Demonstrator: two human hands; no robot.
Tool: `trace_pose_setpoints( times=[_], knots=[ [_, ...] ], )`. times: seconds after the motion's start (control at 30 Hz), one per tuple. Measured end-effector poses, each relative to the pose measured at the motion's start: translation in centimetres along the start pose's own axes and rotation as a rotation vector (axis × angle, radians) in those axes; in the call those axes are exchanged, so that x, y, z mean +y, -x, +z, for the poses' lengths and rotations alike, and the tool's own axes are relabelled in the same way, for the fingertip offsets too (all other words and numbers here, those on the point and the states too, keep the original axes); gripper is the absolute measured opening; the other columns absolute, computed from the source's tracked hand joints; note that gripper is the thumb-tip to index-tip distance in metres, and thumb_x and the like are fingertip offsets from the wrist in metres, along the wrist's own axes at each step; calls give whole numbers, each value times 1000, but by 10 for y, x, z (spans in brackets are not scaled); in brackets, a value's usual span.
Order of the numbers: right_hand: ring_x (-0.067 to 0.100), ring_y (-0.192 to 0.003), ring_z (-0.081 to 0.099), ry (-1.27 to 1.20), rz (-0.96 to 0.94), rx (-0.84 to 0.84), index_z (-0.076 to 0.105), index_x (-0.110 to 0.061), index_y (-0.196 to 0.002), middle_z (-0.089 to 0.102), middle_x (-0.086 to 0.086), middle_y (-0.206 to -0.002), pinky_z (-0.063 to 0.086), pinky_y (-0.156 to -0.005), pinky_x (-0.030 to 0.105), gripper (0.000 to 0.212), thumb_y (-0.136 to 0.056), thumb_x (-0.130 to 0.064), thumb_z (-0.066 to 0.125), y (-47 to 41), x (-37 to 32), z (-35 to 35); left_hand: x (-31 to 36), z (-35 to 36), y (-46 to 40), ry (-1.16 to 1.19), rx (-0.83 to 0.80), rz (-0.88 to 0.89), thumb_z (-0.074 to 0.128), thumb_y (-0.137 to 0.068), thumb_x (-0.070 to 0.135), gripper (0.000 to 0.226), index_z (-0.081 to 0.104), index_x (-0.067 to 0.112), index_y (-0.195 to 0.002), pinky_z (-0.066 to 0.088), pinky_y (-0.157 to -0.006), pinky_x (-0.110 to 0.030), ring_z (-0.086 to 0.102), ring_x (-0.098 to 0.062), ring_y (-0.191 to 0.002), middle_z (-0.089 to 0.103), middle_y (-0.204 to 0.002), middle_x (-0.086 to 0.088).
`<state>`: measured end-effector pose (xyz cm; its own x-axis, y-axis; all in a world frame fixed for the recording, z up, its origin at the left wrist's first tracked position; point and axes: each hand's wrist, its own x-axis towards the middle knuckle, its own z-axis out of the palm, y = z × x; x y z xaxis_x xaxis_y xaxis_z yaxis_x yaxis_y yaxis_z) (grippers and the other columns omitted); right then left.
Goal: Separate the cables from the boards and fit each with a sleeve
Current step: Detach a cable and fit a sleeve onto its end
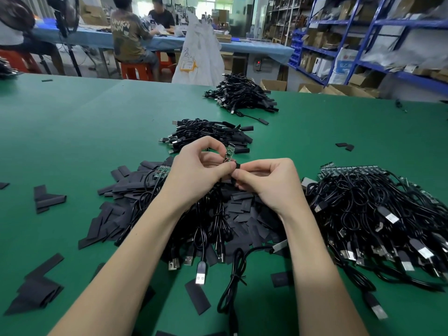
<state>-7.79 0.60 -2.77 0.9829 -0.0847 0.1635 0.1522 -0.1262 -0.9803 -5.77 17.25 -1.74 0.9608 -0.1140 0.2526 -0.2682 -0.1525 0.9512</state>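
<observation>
Hands meet above the middle of the green table [72,132]. The left hand [198,170] pinches a small green board [229,154] that stands tilted upward between its fingertips. The right hand [264,180] pinches a short black sleeve [237,165] at the lower end of that board, thumb and forefinger curled round it, just beside the left thumb. Both forearms reach in from the near edge.

Under the hands lies a heap of flat black sleeves [116,214] mixed with black cables [213,229], their plugs pointing toward the near edge. To the right, touching that heap, sits a large pile of cables still joined to boards [378,209], running close to the right border of the view. Beyond the hands lies a smaller pile of sleeved cables [208,135], and farther back another pile [242,94] near the table's far edge.

Loose sleeves [48,198] lie scattered on the left, well apart. Bare green surface stretches across the far left and between the far piles and the right side.

Past the far edge stand a white sack [198,52], blue shelves [363,44] and seated people [131,32] at another table.
</observation>
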Motion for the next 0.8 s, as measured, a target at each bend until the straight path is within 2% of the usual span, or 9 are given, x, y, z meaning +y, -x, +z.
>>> trace_pose_setpoints(
  times=[0.1,0.2,0.27,0.33,0.4,0.5,0.67,0.73,0.8],
  knots=[
    [22,-68,76,87,-40,61,80,-23,-72,76,3,-68,63,-71,34,10,-73,-19,90,-1,1,0,-1,0,-1,-13,61,27,86,-77,13,25,63,22,-83,50,-68,-26,72,-22,-70,71,-71,-3],
    [16,-64,74,124,-95,74,78,-29,-72,75,-2,-66,60,-63,29,13,-74,-22,89,-2,1,2,-3,1,0,-3,91,32,85,-79,14,23,63,19,-85,55,-74,-32,68,-27,-66,66,-65,-8],
    [15,-63,73,100,-126,58,76,-27,-73,75,-2,-68,58,-59,26,15,-75,-20,89,-1,1,3,-4,2,0,75,69,7,82,-83,8,21,62,16,-87,59,-76,-32,60,-15,-59,55,-60,3],
    [16,-67,73,113,-157,19,74,-26,-77,75,-4,-75,60,-62,29,16,-74,-21,89,-1,1,3,-3,3,0,160,30,-29,78,-86,6,19,61,14,-89,56,-65,-23,54,-11,-58,50,-66,0],
    [15,-73,74,155,-189,-30,73,-28,-81,76,-7,-82,62,-70,34,17,-74,-25,89,0,0,1,0,1,1,235,7,-63,76,-88,5,19,59,13,-90,50,-55,-18,55,-8,-55,58,-73,-9],
    [13,-82,75,175,-215,-55,73,-27,-82,76,-7,-86,60,-73,33,17,-76,-22,88,0,1,-2,-1,1,2,324,-44,-95,72,-90,3,17,58,13,-92,62,-69,-30,65,-10,-61,70,-76,-8],
    [17,-75,75,95,-252,-47,71,-28,-86,76,-6,-90,57,-72,24,23,-77,-15,88,2,0,-1,0,0,3,408,-120,-102,72,-87,5,15,60,12,-91,60,-76,-28,69,-16,-72,73,-82,-10],
    [17,-73,76,47,-260,-49,70,-31,-93,77,-5,-95,58,-74,24,28,-77,-16,87,3,-2,-1,0,-3,4,416,-134,-99,78,-81,10,19,61,15,-89,59,-87,-41,68,-23,-80,72,-88,-15],
    [18,-77,77,14,-257,-65,70,-31,-99,78,-3,-97,60,-75,26,30,-78,-15,85,4,-3,0,3,-5,5,385,-140,-98,84,-77,11,26,62,16,-90,48,-103,-60,63,-29,-91,68,-97,-23]
  ],
)
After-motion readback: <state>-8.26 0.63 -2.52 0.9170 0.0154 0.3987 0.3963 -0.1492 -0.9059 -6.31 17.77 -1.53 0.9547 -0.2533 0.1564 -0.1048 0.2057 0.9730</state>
